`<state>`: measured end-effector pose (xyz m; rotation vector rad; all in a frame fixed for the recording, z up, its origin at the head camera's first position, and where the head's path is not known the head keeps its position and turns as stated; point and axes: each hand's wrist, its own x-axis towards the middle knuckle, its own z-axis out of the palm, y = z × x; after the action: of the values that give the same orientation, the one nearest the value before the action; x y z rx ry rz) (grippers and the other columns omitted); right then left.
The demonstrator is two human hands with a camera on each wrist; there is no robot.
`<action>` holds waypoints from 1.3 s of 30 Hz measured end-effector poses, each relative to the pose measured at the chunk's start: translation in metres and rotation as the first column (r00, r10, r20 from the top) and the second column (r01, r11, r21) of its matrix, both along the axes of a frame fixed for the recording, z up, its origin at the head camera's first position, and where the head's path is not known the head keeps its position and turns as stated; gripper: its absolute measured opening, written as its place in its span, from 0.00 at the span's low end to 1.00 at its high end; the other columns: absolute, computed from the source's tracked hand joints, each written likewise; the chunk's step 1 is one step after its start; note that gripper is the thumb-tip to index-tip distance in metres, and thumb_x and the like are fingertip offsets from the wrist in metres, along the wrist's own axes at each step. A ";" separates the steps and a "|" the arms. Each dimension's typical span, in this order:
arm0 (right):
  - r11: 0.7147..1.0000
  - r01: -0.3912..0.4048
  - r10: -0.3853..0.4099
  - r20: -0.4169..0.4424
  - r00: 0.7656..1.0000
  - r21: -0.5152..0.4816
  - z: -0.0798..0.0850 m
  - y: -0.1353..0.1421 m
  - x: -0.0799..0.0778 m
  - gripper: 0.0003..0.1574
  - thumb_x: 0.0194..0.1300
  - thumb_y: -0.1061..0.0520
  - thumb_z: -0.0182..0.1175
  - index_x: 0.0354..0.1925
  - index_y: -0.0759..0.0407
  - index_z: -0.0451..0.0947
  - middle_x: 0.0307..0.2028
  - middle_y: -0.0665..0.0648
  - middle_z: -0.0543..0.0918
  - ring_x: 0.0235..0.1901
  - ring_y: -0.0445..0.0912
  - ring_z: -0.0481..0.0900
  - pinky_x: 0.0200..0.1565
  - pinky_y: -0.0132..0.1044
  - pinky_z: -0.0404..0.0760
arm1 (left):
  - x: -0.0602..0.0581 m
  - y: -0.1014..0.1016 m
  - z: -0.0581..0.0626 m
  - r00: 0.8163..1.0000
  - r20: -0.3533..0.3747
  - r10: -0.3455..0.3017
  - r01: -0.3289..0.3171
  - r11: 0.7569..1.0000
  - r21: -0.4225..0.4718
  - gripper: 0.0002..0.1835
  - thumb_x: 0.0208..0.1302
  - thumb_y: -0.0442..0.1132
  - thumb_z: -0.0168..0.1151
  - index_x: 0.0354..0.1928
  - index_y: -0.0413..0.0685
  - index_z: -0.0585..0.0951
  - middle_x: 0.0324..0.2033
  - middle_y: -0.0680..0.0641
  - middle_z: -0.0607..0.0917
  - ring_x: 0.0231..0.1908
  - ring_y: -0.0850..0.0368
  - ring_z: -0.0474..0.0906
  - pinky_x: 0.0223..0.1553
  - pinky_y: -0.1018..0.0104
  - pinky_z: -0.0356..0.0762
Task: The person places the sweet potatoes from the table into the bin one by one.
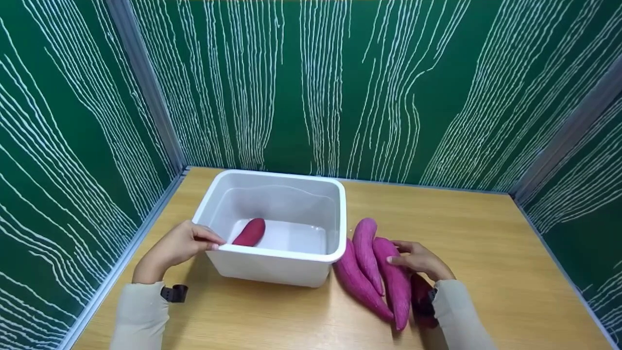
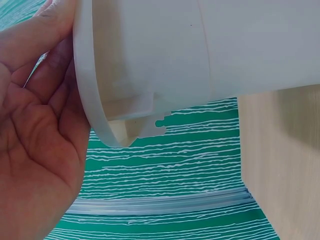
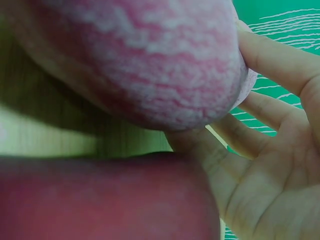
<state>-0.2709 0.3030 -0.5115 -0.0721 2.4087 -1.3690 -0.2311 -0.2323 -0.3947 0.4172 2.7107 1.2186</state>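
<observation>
My left hand (image 1: 177, 248) grips the rim of a white plastic bin (image 1: 279, 251) at its near left corner, the rim between thumb and fingers. Inside the bin lies a dark red sweet potato (image 1: 250, 232), partly hidden by the near wall. Right of the bin, my right hand (image 1: 420, 260) holds the upper end of a long pink sweet potato (image 1: 396, 287), thumb on one side and fingers on the other. Two more pink sweet potatoes (image 1: 367, 255) lie against it on the left. Under the right wrist is another dark red sweet potato (image 3: 100, 200), mostly covered in the head view.
The wooden table (image 1: 476, 233) extends to the right of the sweet potatoes and in front of the bin. Green panels with white wavy lines (image 1: 291, 87) stand around the back and sides, joined by grey metal posts (image 1: 150, 82).
</observation>
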 end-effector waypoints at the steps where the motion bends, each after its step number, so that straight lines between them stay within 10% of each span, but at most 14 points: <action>1: 1.000 -0.001 0.001 0.002 1.000 -0.001 0.000 0.000 0.000 0.45 0.64 0.50 0.65 0.69 0.71 0.59 0.62 0.74 0.68 0.48 0.53 0.77 0.46 0.45 0.80 | 0.000 0.000 0.000 1.000 -0.004 -0.003 0.003 1.000 0.000 0.07 0.58 0.28 0.67 0.38 0.42 0.89 0.39 0.45 0.87 0.48 0.44 0.76 0.53 0.44 0.74; 39: 0.999 -0.031 0.030 -0.024 0.999 -0.028 0.007 0.002 -0.003 0.42 0.62 0.54 0.66 0.65 0.75 0.63 0.56 0.73 0.74 0.41 0.50 0.81 0.40 0.43 0.83 | -0.001 -0.001 -0.001 1.000 0.017 0.006 -0.006 1.000 0.019 0.07 0.59 0.28 0.67 0.39 0.42 0.89 0.40 0.44 0.87 0.49 0.44 0.76 0.53 0.46 0.75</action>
<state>-0.2742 0.3048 -0.5046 -0.1322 2.3975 -1.3967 -0.2319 -0.2334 -0.3960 0.3994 2.6905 1.2449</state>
